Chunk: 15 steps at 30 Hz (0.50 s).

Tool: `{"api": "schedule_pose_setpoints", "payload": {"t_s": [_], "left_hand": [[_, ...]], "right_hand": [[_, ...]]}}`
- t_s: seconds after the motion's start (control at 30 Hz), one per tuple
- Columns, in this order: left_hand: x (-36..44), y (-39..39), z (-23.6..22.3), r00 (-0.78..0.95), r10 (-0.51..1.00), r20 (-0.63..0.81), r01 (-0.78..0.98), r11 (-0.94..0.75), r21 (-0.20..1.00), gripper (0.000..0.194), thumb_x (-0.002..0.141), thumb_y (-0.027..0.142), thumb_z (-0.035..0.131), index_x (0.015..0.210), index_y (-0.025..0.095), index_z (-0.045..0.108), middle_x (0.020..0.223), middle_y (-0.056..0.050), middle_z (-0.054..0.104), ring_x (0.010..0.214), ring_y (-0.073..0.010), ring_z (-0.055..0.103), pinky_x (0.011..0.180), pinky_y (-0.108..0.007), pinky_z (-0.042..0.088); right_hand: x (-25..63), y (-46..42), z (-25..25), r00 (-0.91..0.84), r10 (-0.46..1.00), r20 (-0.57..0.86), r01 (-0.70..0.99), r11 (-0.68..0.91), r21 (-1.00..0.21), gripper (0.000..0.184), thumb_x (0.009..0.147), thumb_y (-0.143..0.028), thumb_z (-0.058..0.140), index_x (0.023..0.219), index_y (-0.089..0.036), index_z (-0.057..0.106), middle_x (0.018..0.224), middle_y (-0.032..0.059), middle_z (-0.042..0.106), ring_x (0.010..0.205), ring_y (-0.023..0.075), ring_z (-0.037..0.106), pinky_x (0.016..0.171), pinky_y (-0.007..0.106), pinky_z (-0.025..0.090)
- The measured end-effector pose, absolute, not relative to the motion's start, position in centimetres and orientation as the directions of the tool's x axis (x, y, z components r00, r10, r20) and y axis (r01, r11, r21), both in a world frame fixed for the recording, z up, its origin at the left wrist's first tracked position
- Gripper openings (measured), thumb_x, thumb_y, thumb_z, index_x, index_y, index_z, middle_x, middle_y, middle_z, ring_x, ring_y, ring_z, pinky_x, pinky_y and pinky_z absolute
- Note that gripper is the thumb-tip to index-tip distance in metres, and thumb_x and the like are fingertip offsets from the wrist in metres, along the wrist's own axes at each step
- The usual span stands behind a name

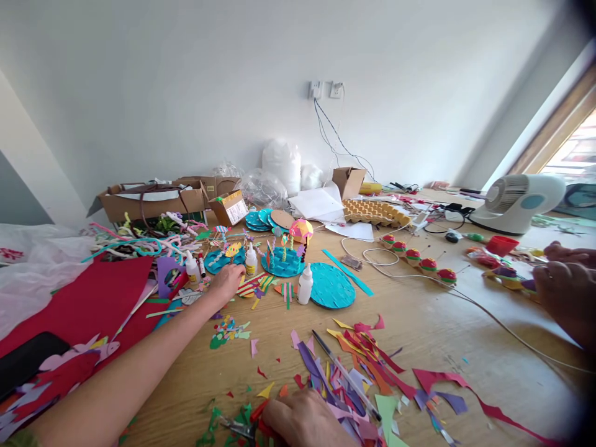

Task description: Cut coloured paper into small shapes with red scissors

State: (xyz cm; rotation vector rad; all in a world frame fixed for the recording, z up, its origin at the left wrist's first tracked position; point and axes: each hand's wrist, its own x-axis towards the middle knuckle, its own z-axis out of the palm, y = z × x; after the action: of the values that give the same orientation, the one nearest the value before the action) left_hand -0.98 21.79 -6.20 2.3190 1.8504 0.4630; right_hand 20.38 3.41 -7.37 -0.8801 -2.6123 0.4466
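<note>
Holding our hands apart, left hand [228, 280] beside the glue bottle [251, 263].
It stands upright, just rightward; our right hand [303, 417] covers the scissors' [241, 429] handles, blades leftward; we cannot tell either grip.

Single head-worn camera, close above table [391, 310], facing forward-down toward wall [209, 81].

- Pale wooden tabletop [223, 366], strewn with craft material.
- Near edge: paper scraps [367, 354], a pen [347, 375] across them; probably scissors [239, 428], partly hidden.
- Middle: blue disc [333, 287], white bottle [305, 287] beside it, blue strip [348, 273].
- Left: red sheet [100, 288].
- Farther back: egg tray [375, 213], white fan [514, 202].
</note>
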Motion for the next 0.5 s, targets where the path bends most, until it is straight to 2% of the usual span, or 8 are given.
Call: {"api": "schedule_pose_setpoints", "payload": {"t_s": [0.17, 0.27, 0.4, 0.5], "left_hand": [[-1.0, 21.2, -5.3, 0.141, 0.979, 0.148, 0.888, -0.191, 0.417, 0.029, 0.087, 0.028, 0.053, 0.113, 0.017, 0.054, 0.114, -0.008, 0.058, 0.094, -0.0207, 0.060, 0.079, -0.041, 0.051], [-1.4, 20.2, -4.1, 0.098, 0.978, 0.182, 0.850, -0.177, 0.496, 0.027, 0.087, 0.029, 0.053, 0.110, 0.016, 0.055, 0.110, -0.008, 0.060, 0.090, -0.0198, 0.061, 0.076, -0.040, 0.052], [-2.1, 17.8, -2.3, 0.040, 0.961, 0.275, 0.753, -0.210, 0.624, 0.010, 0.081, 0.021, 0.052, 0.087, 0.017, 0.058, 0.079, 0.000, 0.061, 0.075, -0.0159, 0.059, 0.073, -0.033, 0.049], [-2.2, 15.0, -1.1, 0.014, 0.949, 0.314, 0.645, -0.249, 0.723, 0.009, 0.074, 0.025, 0.049, 0.080, 0.020, 0.053, 0.069, 0.003, 0.054, 0.069, -0.0147, 0.057, 0.066, -0.026, 0.047]], "right_hand": [[20.2, 3.6, -7.9, -0.752, 0.636, 0.172, 0.532, 0.740, -0.412, 0.022, 0.081, -0.028, 0.055, 0.064, -0.019, 0.043, 0.055, -0.0043, 0.051, 0.045, 0.0075, 0.034, 0.041, 0.022, 0.016], [20.2, 3.6, -7.7, -0.728, 0.674, 0.125, 0.559, 0.689, -0.461, 0.022, 0.076, -0.022, 0.056, 0.062, -0.019, 0.038, 0.054, -0.0050, 0.043, 0.047, 0.0080, 0.029, 0.043, 0.022, 0.015], [20.5, 3.4, -6.4, -0.620, 0.783, 0.057, 0.557, 0.490, -0.671, 0.031, 0.069, -0.028, 0.061, 0.059, -0.019, 0.032, 0.054, -0.0060, 0.034, 0.049, 0.0075, 0.027, 0.046, 0.021, 0.017], [20.9, 3.5, -5.5, -0.520, 0.853, 0.039, 0.442, 0.308, -0.843, 0.037, 0.067, -0.040, 0.064, 0.061, -0.019, 0.034, 0.055, -0.0069, 0.030, 0.051, 0.0081, 0.025, 0.046, 0.021, 0.018]]}}
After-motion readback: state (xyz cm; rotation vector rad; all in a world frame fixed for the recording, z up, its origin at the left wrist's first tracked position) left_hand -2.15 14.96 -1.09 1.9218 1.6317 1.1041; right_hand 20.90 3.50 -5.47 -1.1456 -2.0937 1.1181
